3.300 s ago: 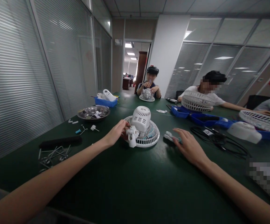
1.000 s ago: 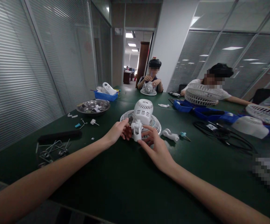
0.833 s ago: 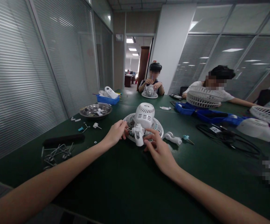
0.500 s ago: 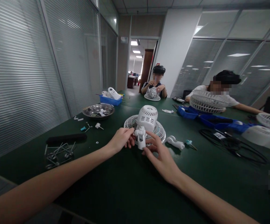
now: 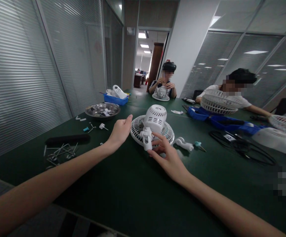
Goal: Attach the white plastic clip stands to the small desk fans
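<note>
A white fan head (image 5: pixel 155 117) lies on its round grille (image 5: pixel 136 130), motor housing upward. A white neck joint (image 5: pixel 147 140) sticks out from the housing toward me. My right hand (image 5: pixel 166 153) grips this joint from the right, thumb at its lower end and fingers along its side. Left of the grille, my left hand (image 5: pixel 119 133) is raised apart from the fan, closed with the thumb pointing up. Its other fingers are mostly hidden, so whatever they may hold does not show. A white arm piece (image 5: pixel 184 144) and a blue-handled screwdriver bit (image 5: pixel 199 145) lie to the right.
On the left are a metal bowl (image 5: pixel 102 111) of small parts, a blue bin (image 5: pixel 115 99), a black foam bar (image 5: pixel 67 139) and wire pieces (image 5: pixel 61 153). A black cable (image 5: pixel 241 149) and blue trays (image 5: pixel 198 113) lie right. Two co-workers sit across the table.
My left hand has let go of the neck joint and moved left, away from the fan. The joint is tilted slightly, with my right hand still on it. The view has shifted a little.
</note>
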A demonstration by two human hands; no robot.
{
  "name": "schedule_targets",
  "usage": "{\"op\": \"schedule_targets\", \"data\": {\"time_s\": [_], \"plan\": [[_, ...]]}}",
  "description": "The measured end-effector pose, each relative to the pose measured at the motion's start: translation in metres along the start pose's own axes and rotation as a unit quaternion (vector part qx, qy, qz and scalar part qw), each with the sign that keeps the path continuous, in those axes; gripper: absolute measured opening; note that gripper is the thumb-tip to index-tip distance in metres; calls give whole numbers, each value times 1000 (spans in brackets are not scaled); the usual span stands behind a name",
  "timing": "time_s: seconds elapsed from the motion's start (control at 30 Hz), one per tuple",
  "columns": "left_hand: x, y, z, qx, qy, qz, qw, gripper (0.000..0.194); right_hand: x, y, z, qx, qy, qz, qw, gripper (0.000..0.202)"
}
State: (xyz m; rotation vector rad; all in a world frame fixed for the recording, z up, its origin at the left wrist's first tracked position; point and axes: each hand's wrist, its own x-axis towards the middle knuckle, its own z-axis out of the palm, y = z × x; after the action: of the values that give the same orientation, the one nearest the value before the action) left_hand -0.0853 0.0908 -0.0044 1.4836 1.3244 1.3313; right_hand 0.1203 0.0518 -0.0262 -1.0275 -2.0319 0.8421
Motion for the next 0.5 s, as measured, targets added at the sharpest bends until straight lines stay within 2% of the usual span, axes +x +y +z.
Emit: {"op": "schedule_targets", "data": {"time_s": [0.13,0.27,0.43,0.5], "plan": [[-5,3,5,60,-1,82,995,9,-1,-2,-1,2,6,-2,1000,52],[-13,1,9,167,-33,132,977,13,-3,-2,0,6,5,-10,1000,55],[-16,-6,12,181,-71,92,976,34,-3,1,2,11,17,-20,1000,51],[-15,-7,15,160,-91,57,981,45,-4,-1,1,2,13,-26,1000,47]]}}
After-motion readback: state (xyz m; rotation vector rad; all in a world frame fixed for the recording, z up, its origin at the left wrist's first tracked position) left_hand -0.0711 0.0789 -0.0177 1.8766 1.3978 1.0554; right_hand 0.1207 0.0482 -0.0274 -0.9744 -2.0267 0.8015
